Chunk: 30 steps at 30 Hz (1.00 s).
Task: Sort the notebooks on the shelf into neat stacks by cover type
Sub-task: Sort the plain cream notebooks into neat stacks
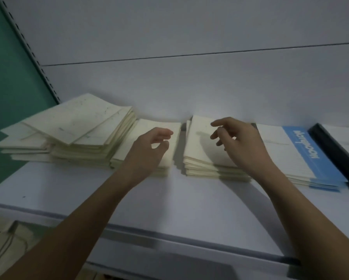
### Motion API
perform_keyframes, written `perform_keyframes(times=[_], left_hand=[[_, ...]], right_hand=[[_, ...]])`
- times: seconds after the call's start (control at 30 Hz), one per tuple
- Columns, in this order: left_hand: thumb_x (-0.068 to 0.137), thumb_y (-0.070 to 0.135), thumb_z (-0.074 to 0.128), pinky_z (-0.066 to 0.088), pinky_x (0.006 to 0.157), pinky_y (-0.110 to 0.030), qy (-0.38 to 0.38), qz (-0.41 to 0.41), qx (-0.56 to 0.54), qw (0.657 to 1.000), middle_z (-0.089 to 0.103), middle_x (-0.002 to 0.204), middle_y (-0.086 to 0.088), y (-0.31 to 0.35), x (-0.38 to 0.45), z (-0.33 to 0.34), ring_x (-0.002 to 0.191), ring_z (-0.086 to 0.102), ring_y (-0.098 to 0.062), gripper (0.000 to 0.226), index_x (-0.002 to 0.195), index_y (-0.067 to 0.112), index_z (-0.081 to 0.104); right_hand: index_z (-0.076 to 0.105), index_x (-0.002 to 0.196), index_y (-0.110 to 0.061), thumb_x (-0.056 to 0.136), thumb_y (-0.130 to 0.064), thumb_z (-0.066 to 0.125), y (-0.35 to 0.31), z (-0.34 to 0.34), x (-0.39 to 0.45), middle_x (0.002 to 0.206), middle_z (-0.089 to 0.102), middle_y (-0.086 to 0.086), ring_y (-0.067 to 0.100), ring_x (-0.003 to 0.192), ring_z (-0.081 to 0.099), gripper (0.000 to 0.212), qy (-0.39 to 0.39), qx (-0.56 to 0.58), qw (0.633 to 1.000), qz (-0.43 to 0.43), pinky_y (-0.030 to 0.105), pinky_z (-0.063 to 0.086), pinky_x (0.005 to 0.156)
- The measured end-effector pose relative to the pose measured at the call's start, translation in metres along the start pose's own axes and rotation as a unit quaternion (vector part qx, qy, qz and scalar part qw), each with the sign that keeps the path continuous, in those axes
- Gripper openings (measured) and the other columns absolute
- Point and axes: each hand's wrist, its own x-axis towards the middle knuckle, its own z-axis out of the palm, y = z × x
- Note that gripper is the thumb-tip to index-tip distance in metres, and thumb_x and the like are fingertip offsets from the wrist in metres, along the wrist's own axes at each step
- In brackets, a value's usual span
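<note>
hovering over a white shelf (pixel 72 190), two hands reach in from below. the left hand (pixel 149 146) hangs above one cream stack (pixel 147 126), fingers loosely curled and holding nothing; whether it touches the top cover cannot be told. the right hand (pixel 240 142) hangs above the next cream stack (pixel 197 146), fingers spread and relaxed, also holding nothing.

counted left to right along the back wall (pixel 189 37), there are six groups of notebooks: a low cream pile (pixel 22 146) at the far left, a taller fanned cream pile (pixel 82 126) lying skewed with corners overhanging, the two cream stacks under the hands, one stack with a white-and-blue cover (pixel 298 150), and at the right frame edge a dark-spined book (pixel 335 150) cut off by the picture. the exact number of notebooks in each pile is too blurred to count.

a narrow dark gap separates the two middle stacks; the fanned pile touches the stack under the left hand, and the right-hand cream stack sits just beside the blue one. the stacks sit toward the back of the shelf, leaving a broad bare strip between their near edges and the shelf's front lip. a green panel (pixel 4 98) and a slotted upright (pixel 28 51) close off the left end.
</note>
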Motion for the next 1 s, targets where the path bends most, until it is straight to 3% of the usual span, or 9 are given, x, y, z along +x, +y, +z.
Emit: perform_keyframes(times=[0.13,0.33,0.5,0.63,0.7,0.77,0.83,0.9,1.0], left_hand=[[0.095,0.009,0.054,0.044,0.076,-0.006,0.009,0.003,0.026,1.000,0.070,0.101,0.016,-0.016,-0.027,-0.024,0.095,0.061,0.005,0.024,0.099,0.026,0.070],[0.095,0.009,0.057,0.043,0.068,-0.004,0.102,-0.040,0.013,0.994,0.071,0.088,0.021,-0.058,-0.069,-0.070,0.084,0.063,0.001,0.023,0.090,0.027,0.072],[0.092,0.008,0.059,0.043,0.074,-0.006,0.119,-0.061,0.025,0.991,0.071,0.091,0.016,-0.090,-0.074,-0.098,0.085,0.062,0.003,0.025,0.086,0.029,0.071],[0.091,0.008,0.061,0.050,0.085,-0.024,0.091,-0.035,0.016,0.995,0.072,0.092,0.011,-0.101,-0.071,-0.107,0.089,0.066,-0.007,0.028,0.085,0.035,0.066],[0.092,0.007,0.059,0.050,0.086,-0.022,0.078,-0.041,-0.013,0.996,0.073,0.094,0.006,-0.103,-0.071,-0.112,0.092,0.066,-0.011,0.024,0.089,0.029,0.067],[0.093,0.007,0.057,0.046,0.082,-0.010,0.064,-0.052,-0.028,0.996,0.072,0.096,0.005,-0.105,-0.073,-0.117,0.092,0.064,-0.008,0.021,0.092,0.023,0.070],[0.093,0.007,0.056,0.041,0.075,-0.001,0.052,-0.057,-0.028,0.997,0.072,0.096,0.007,-0.108,-0.076,-0.121,0.090,0.061,0.001,0.020,0.095,0.019,0.071],[0.093,0.008,0.055,0.041,0.074,-0.002,0.042,-0.058,-0.041,0.997,0.072,0.096,0.006,-0.112,-0.078,-0.125,0.088,0.060,0.004,0.019,0.098,0.017,0.071],[0.093,0.011,0.055,0.050,0.080,-0.024,0.014,-0.089,-0.100,0.991,0.072,0.098,0.001,-0.113,-0.076,-0.128,0.090,0.063,-0.007,0.017,0.100,0.018,0.070]], right_hand=[[0.068,0.101,-0.027,0.097,-0.018,0.049,-0.024,0.023,-0.015,0.081,0.070,-0.014,0.005,0.072,0.065,0.021,-0.095,-0.030,0.994,-0.047,0.023,0.051,0.069],[0.068,0.106,-0.031,0.099,-0.025,0.049,-0.059,0.077,-0.048,0.092,0.069,-0.021,-0.002,0.088,0.061,0.021,-0.187,-0.028,0.979,-0.074,0.011,0.045,0.072],[0.062,0.119,-0.025,0.097,-0.031,0.052,-0.069,0.128,-0.046,0.117,0.061,-0.011,0.007,0.108,0.053,0.025,-0.135,-0.136,0.972,-0.132,0.026,0.044,0.088],[0.044,0.142,-0.022,0.094,-0.052,0.051,-0.076,0.162,-0.025,0.147,0.042,-0.001,0.022,0.135,0.036,0.057,-0.174,-0.282,0.937,-0.114,0.040,0.035,0.107],[0.039,0.141,-0.022,0.093,-0.061,0.043,-0.073,0.178,-0.019,0.145,0.041,0.000,0.026,0.135,0.035,0.062,-0.213,-0.327,0.917,-0.088,0.044,0.033,0.106],[0.038,0.138,-0.022,0.091,-0.067,0.036,-0.070,0.189,-0.020,0.137,0.044,-0.001,0.026,0.130,0.039,0.065,-0.224,-0.357,0.904,-0.079,0.044,0.032,0.103],[0.040,0.139,-0.020,0.092,-0.061,0.043,-0.067,0.192,-0.029,0.138,0.046,0.000,0.025,0.128,0.041,0.062,-0.201,-0.363,0.906,-0.083,0.043,0.032,0.103],[0.050,0.131,-0.020,0.093,-0.046,0.053,-0.064,0.190,-0.039,0.125,0.056,-0.001,0.024,0.116,0.052,0.046,-0.151,-0.359,0.912,-0.127,0.041,0.040,0.093],[0.061,0.122,-0.019,0.092,-0.026,0.057,-0.062,0.186,-0.053,0.113,0.065,0.000,0.026,0.101,0.060,0.031,-0.105,-0.342,0.919,-0.169,0.039,0.048,0.081]])
